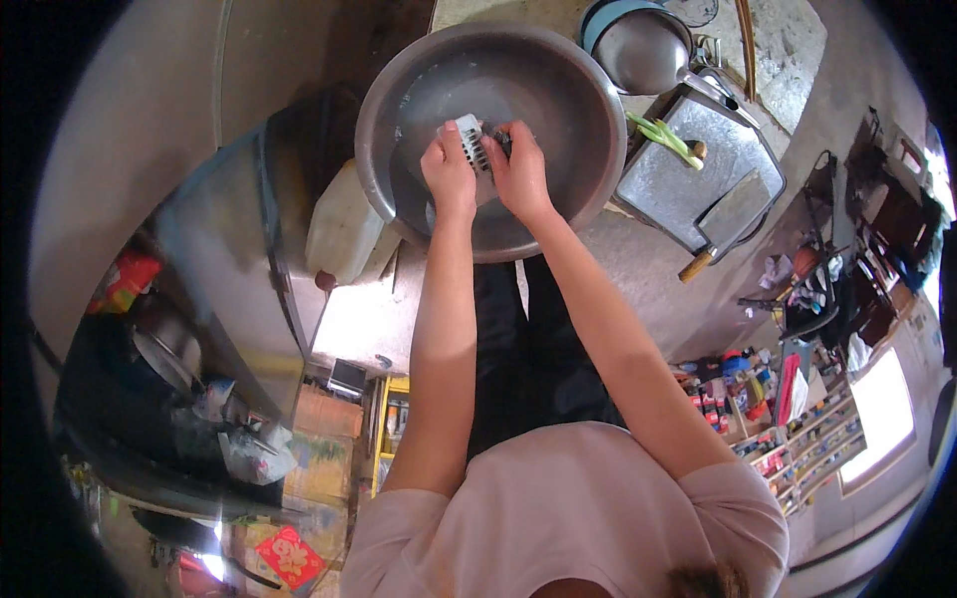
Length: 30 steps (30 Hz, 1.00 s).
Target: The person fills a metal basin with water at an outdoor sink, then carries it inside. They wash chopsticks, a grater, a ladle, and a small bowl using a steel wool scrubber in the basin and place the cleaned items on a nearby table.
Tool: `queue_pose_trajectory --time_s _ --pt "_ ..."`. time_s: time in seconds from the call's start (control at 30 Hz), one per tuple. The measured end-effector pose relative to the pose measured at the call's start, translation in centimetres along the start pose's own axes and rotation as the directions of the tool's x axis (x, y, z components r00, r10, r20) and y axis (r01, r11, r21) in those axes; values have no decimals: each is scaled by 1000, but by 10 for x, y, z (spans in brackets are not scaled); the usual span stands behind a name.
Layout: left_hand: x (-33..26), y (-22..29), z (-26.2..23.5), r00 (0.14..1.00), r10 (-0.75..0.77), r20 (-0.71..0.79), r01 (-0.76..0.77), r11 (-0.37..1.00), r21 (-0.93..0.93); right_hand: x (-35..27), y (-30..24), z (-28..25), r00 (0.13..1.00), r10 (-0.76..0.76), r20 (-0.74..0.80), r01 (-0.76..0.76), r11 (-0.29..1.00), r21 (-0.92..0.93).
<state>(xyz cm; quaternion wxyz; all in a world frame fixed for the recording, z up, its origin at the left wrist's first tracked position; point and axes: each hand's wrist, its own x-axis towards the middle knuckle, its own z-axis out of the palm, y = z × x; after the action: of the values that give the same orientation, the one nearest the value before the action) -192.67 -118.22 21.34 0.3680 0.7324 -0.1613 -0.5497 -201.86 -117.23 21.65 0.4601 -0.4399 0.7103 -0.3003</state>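
Observation:
Over a wide, deep grey metal basin (374, 149), both hands meet near its middle. My left hand (451, 171) is closed around a small white brush-like tool (467, 128) with a row of dark bristles or teeth along one side. My right hand (522, 171) is closed right beside it, fingers curled on a small dark thing (501, 140); its kind is too small to tell. The tool and the dark thing sit close together, and I cannot tell if they touch. Beneath the hands, the basin's inside looks wet.
Right of the basin, a cutting board (663, 194) bears green stalks (663, 138) and a cleaver (733, 214) with a wooden handle. A metal pan (643, 50) stands behind it. A whitish plastic jug (341, 227) is by the basin's left side, with a dark container (184, 389) further left.

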Motion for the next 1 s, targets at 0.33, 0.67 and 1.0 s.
queue_pose_trajectory --time_s 0.33,0.67,1.0 --pt "-3 -16 -6 997 65 -34 -58 980 189 2 2 8 999 -30 -26 28 997 -76" --pt "-2 -15 -1 998 55 -11 -48 942 332 15 3 5 998 -26 -52 24 998 -53" --pt "10 -5 -1 999 31 5 -31 999 -14 -7 3 -13 993 120 -12 -119 991 64"
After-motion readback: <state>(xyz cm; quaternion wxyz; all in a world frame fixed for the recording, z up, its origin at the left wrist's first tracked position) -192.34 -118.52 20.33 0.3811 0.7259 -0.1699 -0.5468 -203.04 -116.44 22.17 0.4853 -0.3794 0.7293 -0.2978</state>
